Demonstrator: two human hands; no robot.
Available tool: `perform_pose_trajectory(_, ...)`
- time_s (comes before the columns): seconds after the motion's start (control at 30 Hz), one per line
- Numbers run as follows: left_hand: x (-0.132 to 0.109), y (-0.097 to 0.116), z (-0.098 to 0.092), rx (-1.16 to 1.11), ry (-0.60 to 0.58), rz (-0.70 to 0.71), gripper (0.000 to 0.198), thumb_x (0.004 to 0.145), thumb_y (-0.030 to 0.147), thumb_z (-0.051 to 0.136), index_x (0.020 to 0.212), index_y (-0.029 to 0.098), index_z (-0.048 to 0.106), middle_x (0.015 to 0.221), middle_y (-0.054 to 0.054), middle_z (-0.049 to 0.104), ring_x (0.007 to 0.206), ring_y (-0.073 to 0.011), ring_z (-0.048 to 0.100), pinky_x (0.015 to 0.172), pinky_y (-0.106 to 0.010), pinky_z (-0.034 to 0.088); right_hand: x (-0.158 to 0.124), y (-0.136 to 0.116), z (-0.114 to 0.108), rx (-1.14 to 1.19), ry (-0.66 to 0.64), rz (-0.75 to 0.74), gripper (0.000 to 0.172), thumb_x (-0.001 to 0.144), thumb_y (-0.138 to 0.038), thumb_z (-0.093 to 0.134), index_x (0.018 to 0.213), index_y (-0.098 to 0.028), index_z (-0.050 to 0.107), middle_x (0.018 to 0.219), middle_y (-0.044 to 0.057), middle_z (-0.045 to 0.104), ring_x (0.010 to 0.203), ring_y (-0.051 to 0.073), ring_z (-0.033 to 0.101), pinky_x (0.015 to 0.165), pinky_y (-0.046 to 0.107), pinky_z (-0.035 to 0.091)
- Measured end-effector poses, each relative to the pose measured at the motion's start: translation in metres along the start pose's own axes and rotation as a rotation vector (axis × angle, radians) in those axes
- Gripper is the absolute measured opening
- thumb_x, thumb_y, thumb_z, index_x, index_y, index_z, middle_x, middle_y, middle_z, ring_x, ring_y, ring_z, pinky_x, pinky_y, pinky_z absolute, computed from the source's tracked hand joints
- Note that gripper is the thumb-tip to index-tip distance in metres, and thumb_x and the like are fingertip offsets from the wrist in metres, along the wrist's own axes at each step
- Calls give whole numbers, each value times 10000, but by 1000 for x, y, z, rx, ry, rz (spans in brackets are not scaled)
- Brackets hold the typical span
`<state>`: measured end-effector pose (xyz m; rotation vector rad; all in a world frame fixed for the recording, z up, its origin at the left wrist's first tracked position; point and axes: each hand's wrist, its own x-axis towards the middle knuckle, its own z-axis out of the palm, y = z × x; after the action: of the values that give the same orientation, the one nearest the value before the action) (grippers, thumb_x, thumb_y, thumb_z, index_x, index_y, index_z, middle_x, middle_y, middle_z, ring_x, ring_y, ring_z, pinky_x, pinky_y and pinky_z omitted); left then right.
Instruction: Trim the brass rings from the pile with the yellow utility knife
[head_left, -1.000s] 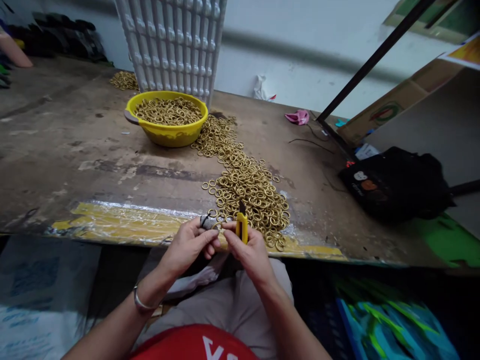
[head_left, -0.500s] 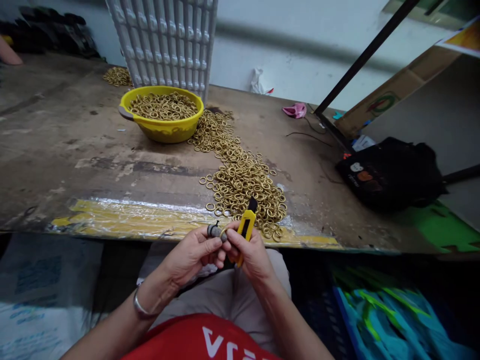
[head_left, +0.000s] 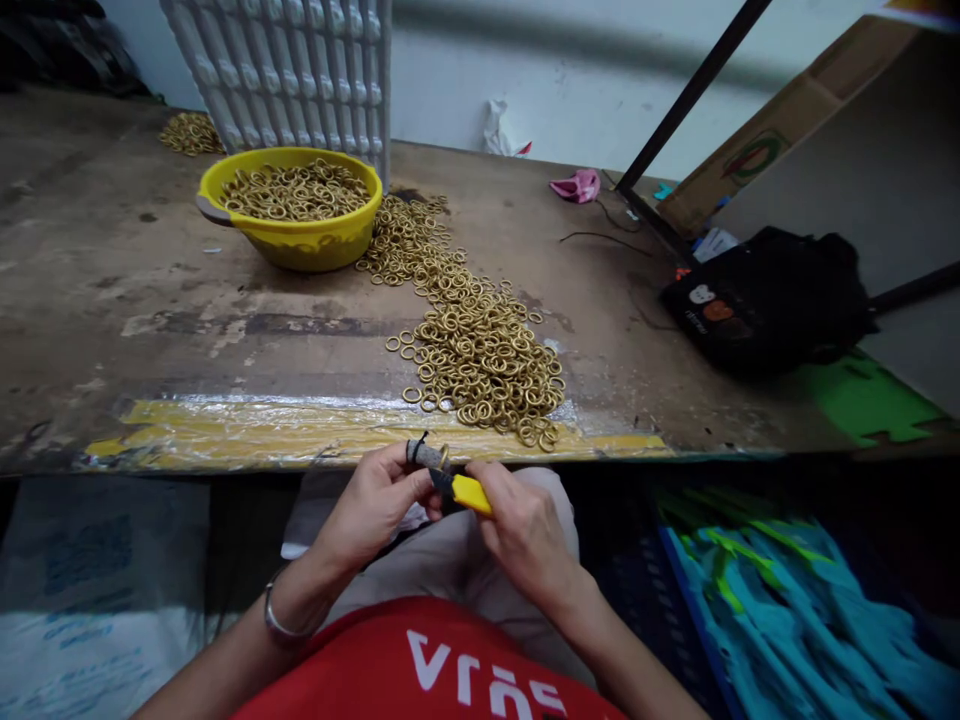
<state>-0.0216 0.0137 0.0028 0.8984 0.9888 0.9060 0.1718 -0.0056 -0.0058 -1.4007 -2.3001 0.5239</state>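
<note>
My left hand (head_left: 379, 505) is closed, with a brass-coloured ring (head_left: 444, 457) pinched at the fingertips. A grey sleeve (head_left: 427, 455) tied with a black band covers its index finger. My right hand (head_left: 529, 525) is wrapped around a yellow utility knife (head_left: 472, 494). The knife's dark blade points left, right beside the ring and my left thumb; whether it touches the ring I cannot tell. Just beyond both hands, a heap of similar rings (head_left: 487, 350) spreads over the table (head_left: 315, 360).
A yellow basin (head_left: 300, 245) full of rings stands at the back left, before a ribbed grey panel (head_left: 292, 80). A smaller ring pile (head_left: 189, 134) lies farther left. A black bag (head_left: 772, 300) and metal frame (head_left: 690, 100) are at the right. Blue-green pieces (head_left: 810, 590) lie below, right.
My right hand has swung the knife from pointing up and away to pointing left, its blade now at the ring. The left hand stays nearly in place. The whole view has shifted slightly.
</note>
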Motion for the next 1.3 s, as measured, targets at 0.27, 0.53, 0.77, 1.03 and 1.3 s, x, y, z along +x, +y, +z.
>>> perform_pose_trajectory(0.27, -5, 9, 3, 189, 30, 46, 135, 804, 255, 626, 725, 147, 609, 577, 18, 580, 509, -108, 548, 523, -223, 468, 4, -3, -2, -78, -51, 70, 314, 779, -2, 440, 1014, -168, 567, 882, 67, 663, 758, 188, 615, 668, 267, 431)
perform_pose_trajectory(0.53, -12, 17, 6, 268, 98, 57, 105, 769, 228, 594, 700, 149, 598, 555, 23, 573, 476, -104, 540, 482, -212, 446, 9, -7, -4, -69, -79, 24, 339, 775, 8, 430, 1032, -169, 560, 886, 58, 669, 776, 183, 623, 673, 265, 436)
perform_pose_trajectory(0.77, -11, 17, 5, 268, 122, 61, 96, 763, 210, 590, 683, 157, 597, 529, 22, 574, 467, -105, 539, 474, -207, 436, 6, -9, 1, -94, -72, 34, 349, 772, 5, 416, 1035, -177, 557, 909, 63, 674, 791, 179, 623, 686, 261, 432)
perform_pose_trajectory(1.03, -43, 23, -7, 463, 66, 120, 199, 799, 189, 612, 603, 179, 578, 556, 7, 595, 530, -122, 549, 525, -221, 429, 30, 12, -5, -345, -7, 232, 176, 862, -79, 455, 945, -171, 580, 771, 71, 668, 657, 188, 607, 587, 264, 344)
perform_pose_trajectory(1.3, -28, -4, -29, 32, 70, -40, 256, 821, 364, 656, 719, 136, 598, 597, -9, 603, 484, -102, 534, 500, -231, 464, 77, 9, 6, -96, -5, 234, 296, 985, -423, 412, 1005, -189, 592, 679, 22, 645, 615, 187, 606, 580, 249, 336)
